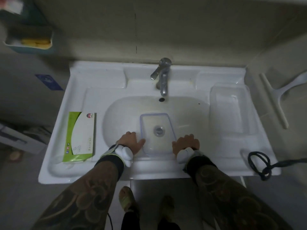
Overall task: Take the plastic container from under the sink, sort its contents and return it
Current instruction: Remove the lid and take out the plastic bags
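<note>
Where the wall rises at far left, a teal holder (pixel 29 48) hangs with yellow items (pixel 35 42) inside, too blurred to identify. Below it, a green-and-white box (pixel 79 136) lies flat on the left ledge of the white sink (pixel 99 72). Next, the left hand (pixel 131 142) rests in the basin just beside the clear plastic container (pixel 149 123); its thumb touches the container's near left edge, its fingers are bent with the tips hidden, and a grip cannot be confirmed. A white wrist device (pixel 124 154) sits behind this hand. The container, blue along its rim, lies in the middle of the basin, directly over the drain (pixel 159 130), which shows through its base. Behind it stands the chrome faucet (pixel 162 75). The right hand (pixel 186 143) mirrors the left at the container's near right edge, thumb toward it, fingers likewise bent and their hold impossible to judge. A second clear plastic piece (pixel 229 110) lies on the right ledge; whether it is a lid cannot be told. A looped black cord (pixel 259 163) rests on the near right corner, and a white squeegee (pixel 274 100) lies beyond the sink's right edge.
</note>
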`<state>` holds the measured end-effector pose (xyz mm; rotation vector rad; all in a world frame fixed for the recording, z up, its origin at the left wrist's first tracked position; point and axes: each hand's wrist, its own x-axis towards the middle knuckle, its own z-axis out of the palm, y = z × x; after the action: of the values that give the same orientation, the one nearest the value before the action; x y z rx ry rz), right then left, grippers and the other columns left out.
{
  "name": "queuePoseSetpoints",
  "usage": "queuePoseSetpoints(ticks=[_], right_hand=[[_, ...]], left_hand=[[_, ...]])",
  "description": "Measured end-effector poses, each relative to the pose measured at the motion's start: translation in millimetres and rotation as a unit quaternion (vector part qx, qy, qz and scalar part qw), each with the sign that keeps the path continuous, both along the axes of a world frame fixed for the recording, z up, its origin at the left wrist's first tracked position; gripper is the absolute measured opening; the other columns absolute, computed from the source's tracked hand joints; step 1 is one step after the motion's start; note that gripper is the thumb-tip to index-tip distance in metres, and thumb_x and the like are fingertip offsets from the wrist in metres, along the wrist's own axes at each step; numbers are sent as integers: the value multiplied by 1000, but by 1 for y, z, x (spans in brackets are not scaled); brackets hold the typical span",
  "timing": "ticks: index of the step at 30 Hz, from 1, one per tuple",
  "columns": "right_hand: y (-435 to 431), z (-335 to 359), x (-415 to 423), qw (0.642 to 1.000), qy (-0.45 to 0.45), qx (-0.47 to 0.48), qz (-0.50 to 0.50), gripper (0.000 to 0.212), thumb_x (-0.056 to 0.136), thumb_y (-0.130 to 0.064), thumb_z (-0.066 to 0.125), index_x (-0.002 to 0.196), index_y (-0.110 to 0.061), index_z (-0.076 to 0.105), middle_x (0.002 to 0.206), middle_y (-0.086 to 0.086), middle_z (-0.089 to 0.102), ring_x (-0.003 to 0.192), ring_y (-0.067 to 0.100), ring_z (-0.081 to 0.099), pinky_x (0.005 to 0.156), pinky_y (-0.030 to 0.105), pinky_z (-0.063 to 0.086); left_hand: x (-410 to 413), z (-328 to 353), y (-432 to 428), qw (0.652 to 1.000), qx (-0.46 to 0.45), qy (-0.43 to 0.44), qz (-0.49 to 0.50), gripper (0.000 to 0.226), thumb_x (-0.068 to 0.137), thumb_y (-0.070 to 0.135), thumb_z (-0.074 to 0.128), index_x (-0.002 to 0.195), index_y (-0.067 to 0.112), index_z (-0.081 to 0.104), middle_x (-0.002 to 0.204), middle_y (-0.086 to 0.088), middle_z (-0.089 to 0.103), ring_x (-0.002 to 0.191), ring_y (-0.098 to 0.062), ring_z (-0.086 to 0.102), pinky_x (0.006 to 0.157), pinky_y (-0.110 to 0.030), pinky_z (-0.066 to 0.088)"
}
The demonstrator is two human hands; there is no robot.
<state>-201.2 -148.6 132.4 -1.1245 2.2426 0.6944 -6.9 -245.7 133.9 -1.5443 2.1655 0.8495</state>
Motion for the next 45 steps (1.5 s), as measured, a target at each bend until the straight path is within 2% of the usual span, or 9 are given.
queuePoseSetpoints(ticks=[3, 15, 19, 24, 32, 35, 37, 40, 45], right_hand=[[-16, 13, 2, 999, 42, 28, 11, 60, 95, -53, 27, 147, -22, 33, 159, 6, 20, 146, 27, 16, 114, 42, 20], [-32, 63, 36, 999, -9, -12, 30, 47, 79, -44, 56, 122, -25, 56, 134, 1, 55, 124, 22, 51, 104, 29, 42], [-55, 71, 78, 994, -36, -96, 32, 47, 90, -45, 41, 125, -15, 53, 134, 10, 54, 123, 28, 52, 102, 29, 40], [-80, 79, 119, 988, -84, -113, 64, 53, 95, -42, 40, 136, -8, 43, 145, 14, 44, 134, 29, 42, 113, 35, 33], [-94, 91, 138, 978, -100, -165, 78, 46, 93, -38, 41, 125, -8, 56, 133, 15, 57, 124, 30, 53, 104, 38, 43], [-104, 102, 140, 970, -148, -191, 41, 38, 89, -29, 47, 106, -3, 67, 115, 17, 68, 107, 34, 62, 88, 32, 48], [-111, 110, 142, 957, -193, -218, 6, 30, 87, -28, 50, 100, -7, 68, 111, 13, 69, 105, 34, 63, 86, 32, 48], [-125, 123, 144, 925, -256, -277, -28, 25, 83, -32, 57, 105, -21, 65, 112, 3, 68, 108, 26, 60, 91, 30, 46], [-151, 161, 139, 869, -332, -366, -12, 27, 78, -27, 66, 104, -27, 64, 85, -9, 64, 88, 16, 61, 78, 22, 46]], left_hand=[[10, 11, -12, 999, -12, 33, 8, 63, 92, 55, 42, 141, 15, 41, 138, -10, 50, 126, -28, 50, 105, -42, 42], [97, 51, -56, 985, -127, 80, 87, 47, 90, 35, 50, 135, 22, 46, 139, -6, 46, 126, -28, 48, 103, -42, 42], [128, 46, -65, 969, -193, 20, 154, 65, 77, 46, 60, 133, 21, 41, 138, -6, 41, 125, -30, 44, 98, -43, 40], [138, 19, -60, 960, -148, -52, 233, 120, 60, 72, 63, 151, 19, 5, 152, -9, 20, 131, -33, 35, 102, -45, 34], [130, 12, -51, 936, -172, -30, 307, 121, 58, 52, 77, 150, 19, 5, 149, -11, 25, 124, -34, 40, 99, -46, 36], [117, 32, -62, 917, -113, 62, 378, 117, 61, 52, 76, 150, 19, 7, 147, -14, 32, 128, -38, 40, 106, -48, 34], [112, 52, -79, 843, -16, 202, 498, 112, 62, 55, 72, 150, 14, 16, 146, -17, 39, 129, -39, 45, 110, -48, 36], [109, 88, -98, 627, 172, 436, 623, 95, 63, 53, 74, 140, 7, 43, 135, -16, 56, 116, -35, 59, 100, -46, 49], [99, 122, -110, 492, 269, 546, 623, 73, 68, 50, 73, 128, 14, 52, 122, -11, 60, 107, -30, 62, 90, -42, 52]])
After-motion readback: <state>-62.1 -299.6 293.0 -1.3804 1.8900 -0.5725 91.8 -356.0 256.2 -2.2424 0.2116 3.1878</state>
